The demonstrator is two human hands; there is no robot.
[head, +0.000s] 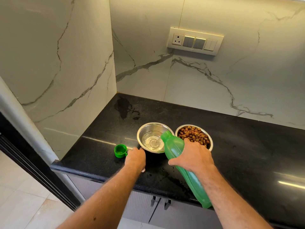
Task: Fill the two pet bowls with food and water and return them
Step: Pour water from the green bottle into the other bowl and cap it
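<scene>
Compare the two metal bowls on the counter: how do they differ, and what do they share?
The left bowl holds a little clear water; the right bowl is heaped with brown kibble. The green bottle tilts over the left bowl, not the right bowl. Both are round, shiny steel, upright, side by side.

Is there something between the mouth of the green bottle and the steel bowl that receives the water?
Nothing visible. The right hand tilts the green bottle, its mouth over the water bowl, and water lands inside. The cap lies left; the food bowl stands right.
</scene>
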